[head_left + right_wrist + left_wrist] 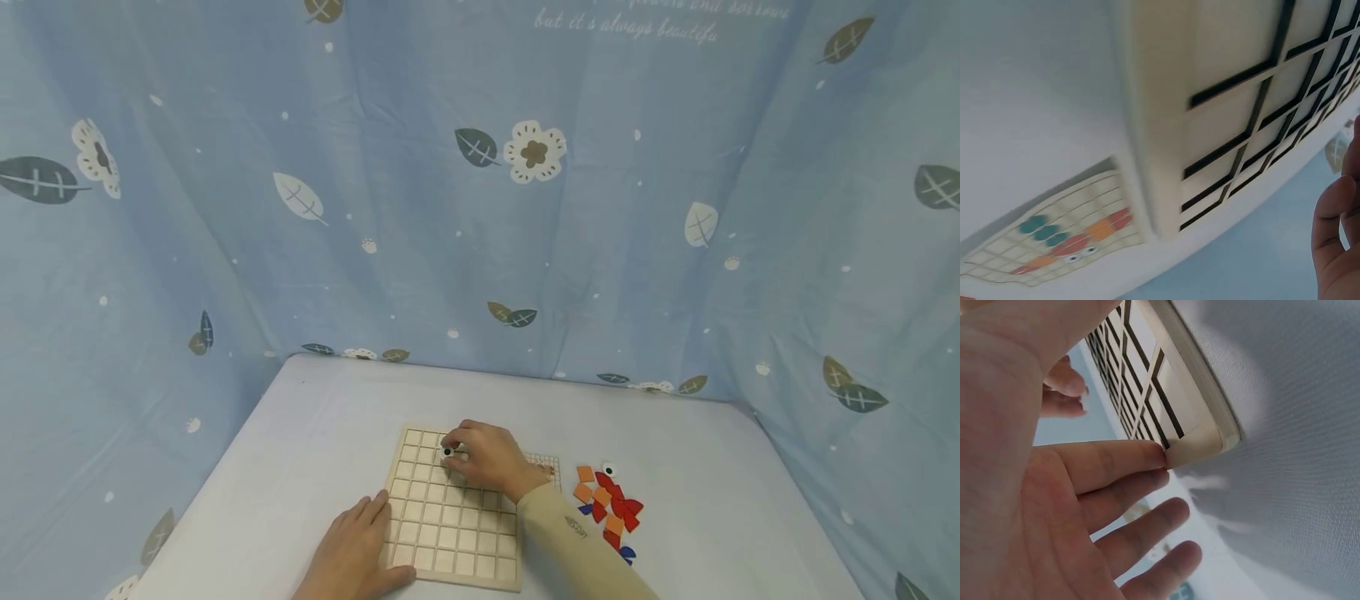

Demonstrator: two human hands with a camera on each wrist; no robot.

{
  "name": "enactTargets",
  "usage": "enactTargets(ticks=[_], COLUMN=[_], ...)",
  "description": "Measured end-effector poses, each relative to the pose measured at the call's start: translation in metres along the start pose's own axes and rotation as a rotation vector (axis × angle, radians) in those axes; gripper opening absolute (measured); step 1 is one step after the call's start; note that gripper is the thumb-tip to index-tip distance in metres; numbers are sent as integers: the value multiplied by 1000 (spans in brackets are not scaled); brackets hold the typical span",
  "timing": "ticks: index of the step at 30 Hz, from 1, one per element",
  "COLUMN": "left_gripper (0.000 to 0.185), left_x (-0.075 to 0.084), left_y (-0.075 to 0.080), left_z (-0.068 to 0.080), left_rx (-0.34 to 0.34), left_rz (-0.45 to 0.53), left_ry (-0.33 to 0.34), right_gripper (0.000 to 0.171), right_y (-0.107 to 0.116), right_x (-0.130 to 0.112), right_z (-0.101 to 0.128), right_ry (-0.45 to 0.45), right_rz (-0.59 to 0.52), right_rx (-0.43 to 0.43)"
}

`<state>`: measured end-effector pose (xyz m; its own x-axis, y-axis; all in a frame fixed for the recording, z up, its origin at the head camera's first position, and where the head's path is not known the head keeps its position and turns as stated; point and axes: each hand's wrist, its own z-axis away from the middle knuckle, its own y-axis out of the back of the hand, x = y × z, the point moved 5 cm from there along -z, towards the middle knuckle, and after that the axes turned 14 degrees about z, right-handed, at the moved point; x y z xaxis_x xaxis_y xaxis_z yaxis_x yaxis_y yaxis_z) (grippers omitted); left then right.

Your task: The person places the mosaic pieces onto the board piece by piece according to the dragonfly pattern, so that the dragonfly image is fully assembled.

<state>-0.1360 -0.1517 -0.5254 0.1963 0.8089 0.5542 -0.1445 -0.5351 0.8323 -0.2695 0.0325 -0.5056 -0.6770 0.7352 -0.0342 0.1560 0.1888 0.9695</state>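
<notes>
A wooden grid board (423,535) with raised square cells lies on the white table. Over its far part, my right hand (487,457) pinches a round white eye piece (447,452) with a black centre between thumb and fingers. My left hand (348,550) steadies the near left corner of the board, its fingers fairly straight along the left side and the thumb at the near edge. Fingertips of the left hand (1116,465) meet the frame corner in the left wrist view. In the right wrist view only part of the right hand (1338,231) shows, and the eye piece is out of sight.
Partly behind the right forearm lies a gridded pattern card (1100,187) printed with a coloured figure. To the right are loose orange squares (585,473), red pieces (618,502), blue pieces (627,552) and another eye piece (609,470). A blue patterned curtain (420,250) surrounds the table.
</notes>
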Motion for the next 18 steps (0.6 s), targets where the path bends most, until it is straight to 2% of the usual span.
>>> enactTargets(ticks=[8,18], left_gripper=[102,102], left_x=[1,2], left_y=[1,1], left_z=[1,2], left_rx=[7,22], left_rz=[9,3], left_ry=[-19,-28], right_gripper=[23,20], right_y=[-7,-11], right_x=[-9,-10], right_z=[-11,-14], right_ry=[-27,-56], right_rz=[39,66], right_rx=[-71,-121])
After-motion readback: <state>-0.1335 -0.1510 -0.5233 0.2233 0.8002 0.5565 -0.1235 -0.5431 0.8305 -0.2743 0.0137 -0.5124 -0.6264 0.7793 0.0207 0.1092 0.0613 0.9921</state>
